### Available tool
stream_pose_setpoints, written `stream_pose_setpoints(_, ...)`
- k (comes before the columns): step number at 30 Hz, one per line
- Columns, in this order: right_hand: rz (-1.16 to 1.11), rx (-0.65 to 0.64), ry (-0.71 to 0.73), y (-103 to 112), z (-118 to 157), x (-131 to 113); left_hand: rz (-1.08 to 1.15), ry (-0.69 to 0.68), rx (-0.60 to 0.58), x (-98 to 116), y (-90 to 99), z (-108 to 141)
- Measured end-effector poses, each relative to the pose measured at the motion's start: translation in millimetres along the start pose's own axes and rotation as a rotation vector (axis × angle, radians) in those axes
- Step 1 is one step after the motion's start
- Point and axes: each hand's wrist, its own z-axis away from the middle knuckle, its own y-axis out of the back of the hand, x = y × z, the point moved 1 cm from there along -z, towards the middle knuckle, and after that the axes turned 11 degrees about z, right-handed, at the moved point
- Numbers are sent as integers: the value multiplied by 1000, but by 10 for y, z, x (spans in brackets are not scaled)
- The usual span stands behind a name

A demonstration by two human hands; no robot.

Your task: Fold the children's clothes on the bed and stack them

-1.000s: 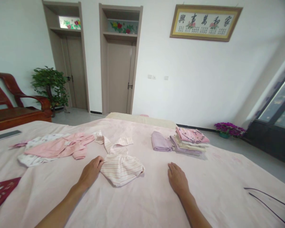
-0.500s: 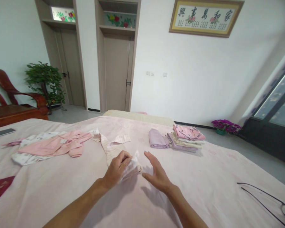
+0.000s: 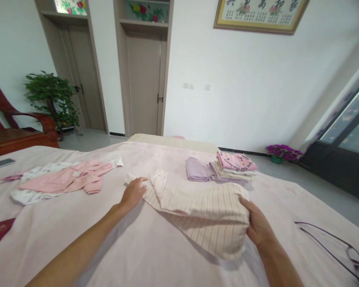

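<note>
A cream garment with pink stripes (image 3: 203, 203) is stretched sideways over the pink bed-like cloth surface (image 3: 155, 255). My left hand (image 3: 135, 192) is closed on its narrow left end. At the wide right end, my right hand (image 3: 255, 219) grips the edge, with the fingers partly behind the fabric. The garment's middle sags and its lower layer hangs toward me. Just beyond it lie a folded lilac garment (image 3: 196, 169) and a stack of folded clothes (image 3: 236, 163) with a pink printed one on top.
Pink (image 3: 68, 177) and white clothes lie spread at the left, near a phone-like dark object (image 3: 0, 164). A dark red item (image 3: 0, 233) is at the left edge. Eyeglasses (image 3: 351, 253) rest at the lower right. Beyond stand a wooden chair (image 3: 24, 135) and plants.
The striped garment, bunched before, is now stretched out to the right. My right hand has moved right and closed on it; my left hand has shifted left. The view has tilted slightly down.
</note>
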Motion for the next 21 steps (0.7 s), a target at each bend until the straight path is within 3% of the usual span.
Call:
stream_pose_setpoints(3, -22, 38, -87, 492, -173, 187, -102, -28, -109, -225, -63, -31)
stream_pose_setpoints(6, 36, 10, -96, 709, -209, 445, -131, -47, -142, -260, -177, -19)
stream_pose_setpoints(9, 109, 17, -41, 715, -178, 561, -199, -113, -153, -251, -279, -32)
stream_pose_setpoints(14, 180, 16, 25, 647, -128, 526, -220, -161, -172, -230, -307, -84)
stream_pose_setpoints(18, 132, 21, 11, 655, -104, 520, -86, -32, -188, -156, -178, -72)
stream_pose_setpoints(21, 67, 8, -32, 684, -106, 514, 71, 64, -275, -114, 41, -77)
